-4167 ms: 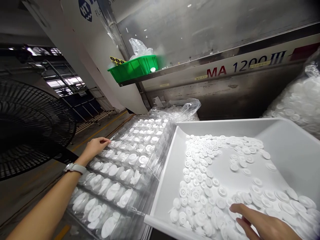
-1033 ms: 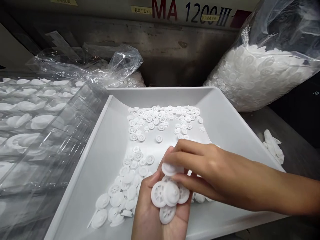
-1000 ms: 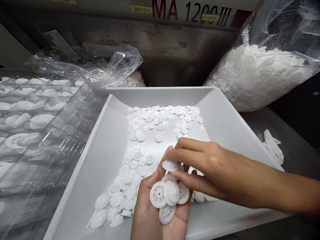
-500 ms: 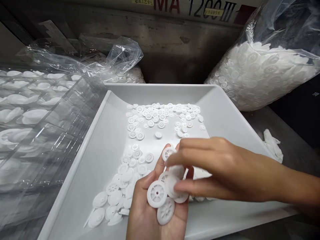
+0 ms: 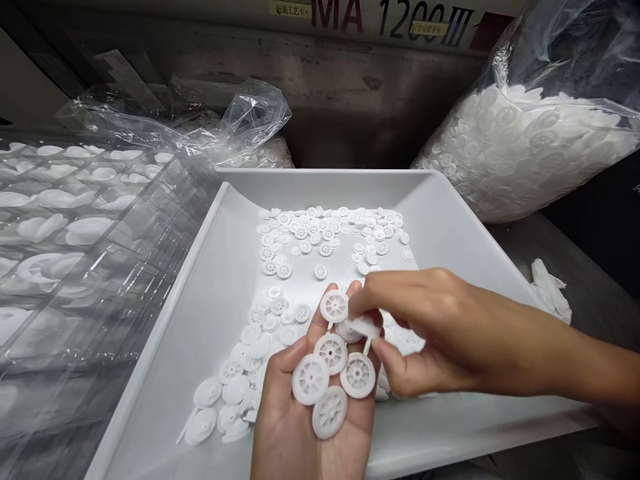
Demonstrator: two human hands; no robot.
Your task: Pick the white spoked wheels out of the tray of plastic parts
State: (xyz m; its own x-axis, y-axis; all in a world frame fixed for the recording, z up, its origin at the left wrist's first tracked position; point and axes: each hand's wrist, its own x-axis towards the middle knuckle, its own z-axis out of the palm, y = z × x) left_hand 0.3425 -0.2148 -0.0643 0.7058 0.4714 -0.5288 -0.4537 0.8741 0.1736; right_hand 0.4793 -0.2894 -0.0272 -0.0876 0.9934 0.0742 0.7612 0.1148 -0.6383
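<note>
Handling parts over a wide white plastic tray (image 5: 320,175), the person is working with loose white spoked plastic wheels (image 5: 310,230) spread across the tray beyond the fingers. A clear bag of more wheels (image 5: 520,153) is sitting past the fingertips to the right. The left hand (image 5: 285,427) is lying open, palm up, carrying several wheels (image 5: 310,379), one leaning against its fingertips. The right hand (image 5: 450,333) is pinching a side-on wheel (image 5: 357,327) narrowly between fingers (image 5: 380,287) and thumb. Picking over wheels by hand seems the step in progress; the next move appears to call for settling that pinched wheel among the others.
</note>
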